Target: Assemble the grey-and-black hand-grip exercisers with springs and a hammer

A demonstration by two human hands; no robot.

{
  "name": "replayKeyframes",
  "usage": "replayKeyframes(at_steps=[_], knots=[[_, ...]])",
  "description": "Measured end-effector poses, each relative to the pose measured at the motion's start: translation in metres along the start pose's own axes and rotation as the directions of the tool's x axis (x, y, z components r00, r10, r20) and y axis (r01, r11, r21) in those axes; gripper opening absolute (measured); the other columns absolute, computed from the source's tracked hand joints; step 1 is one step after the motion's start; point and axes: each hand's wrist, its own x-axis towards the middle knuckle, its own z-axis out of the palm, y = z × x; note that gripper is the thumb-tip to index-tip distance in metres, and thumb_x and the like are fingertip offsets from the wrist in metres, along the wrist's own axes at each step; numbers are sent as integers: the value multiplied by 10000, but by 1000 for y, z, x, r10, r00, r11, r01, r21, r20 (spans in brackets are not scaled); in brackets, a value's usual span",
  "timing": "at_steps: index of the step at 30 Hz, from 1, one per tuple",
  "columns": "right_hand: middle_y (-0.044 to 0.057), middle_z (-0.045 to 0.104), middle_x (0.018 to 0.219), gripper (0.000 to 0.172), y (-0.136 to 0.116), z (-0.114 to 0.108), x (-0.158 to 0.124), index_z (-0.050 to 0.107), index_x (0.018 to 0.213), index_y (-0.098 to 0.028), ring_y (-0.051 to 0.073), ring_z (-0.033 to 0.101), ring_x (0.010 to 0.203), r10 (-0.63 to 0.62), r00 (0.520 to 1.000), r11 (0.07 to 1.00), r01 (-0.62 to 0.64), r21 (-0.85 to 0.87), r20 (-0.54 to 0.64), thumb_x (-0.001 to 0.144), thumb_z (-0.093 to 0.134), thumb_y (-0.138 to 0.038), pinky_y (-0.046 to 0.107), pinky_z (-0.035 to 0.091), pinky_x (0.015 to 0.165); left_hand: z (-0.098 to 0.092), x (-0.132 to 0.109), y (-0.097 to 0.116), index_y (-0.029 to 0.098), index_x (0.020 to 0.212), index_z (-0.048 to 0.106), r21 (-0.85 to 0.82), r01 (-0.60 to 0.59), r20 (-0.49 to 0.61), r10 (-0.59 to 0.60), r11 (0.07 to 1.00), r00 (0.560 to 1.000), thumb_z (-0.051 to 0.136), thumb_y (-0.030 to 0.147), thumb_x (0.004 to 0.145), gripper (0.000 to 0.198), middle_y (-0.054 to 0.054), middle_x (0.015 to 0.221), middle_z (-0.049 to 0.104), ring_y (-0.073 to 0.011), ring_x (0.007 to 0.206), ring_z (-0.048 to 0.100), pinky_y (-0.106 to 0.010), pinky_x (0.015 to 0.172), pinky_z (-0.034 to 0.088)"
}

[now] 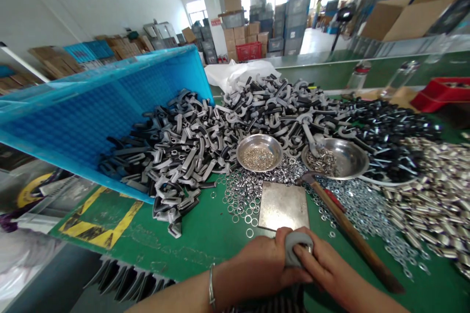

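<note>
Close to the table's front edge, a grey hook-ended handle part (293, 249) is held between both hands. My left hand (253, 266), with a bracelet at the wrist, is closed around it from the left. From the right, my right hand (326, 261) grips the same part, its thumb pressed into the curved opening. Something small and shiny shows beside that thumb; its kind cannot be made out. The lower end of the part is hidden by my hands. Just beyond them lies a square metal plate (284, 205).
A tipped blue crate (128, 93) spills grey-black handles (198, 142) across the table. Steel bowls (244, 159) (352, 156) hold small parts. A hammer (345, 225) lies right of the plate, among nuts (367, 210), metal sleeves (436, 195) and black-headed bolts (392, 127).
</note>
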Motion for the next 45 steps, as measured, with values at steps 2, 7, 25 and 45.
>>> replayKeyframes(at_steps=[2,7,25,45], knots=[[53,701,902,334,9,-9,17,602,1051,-209,216,671,840,3,1000,999,-4,-35,-11,1002,364,-438,334,538,755,-9,24,-5,165,1278,542,166,-63,44,57,984,997,578,693,821,700,-110,849,697,-267,710,679,-311,607,476],[85,710,1082,304,42,-88,81,651,1146,-192,235,639,1009,-198,962,799,48,-600,-186,974,477,-372,369,497,895,-36,95,-18,178,942,686,482,-95,6,105,871,994,701,591,780,443,-97,703,680,-289,640,677,-323,581,474],[125,669,950,140,116,-200,142,663,869,-186,246,609,894,-99,909,657,-246,-712,-405,889,538,-244,343,472,766,3,312,27,79,895,727,720,-296,171,254,627,952,533,102,908,196,-196,979,729,-281,1026,667,-445,992,443],[2,603,742,317,73,-34,-8,474,673,-228,170,583,671,234,959,921,-166,351,-162,833,655,-434,305,490,624,-44,108,-18,172,858,620,-232,-16,-225,-38,973,974,638,269,846,99,2,765,669,-142,691,643,-246,667,486]])
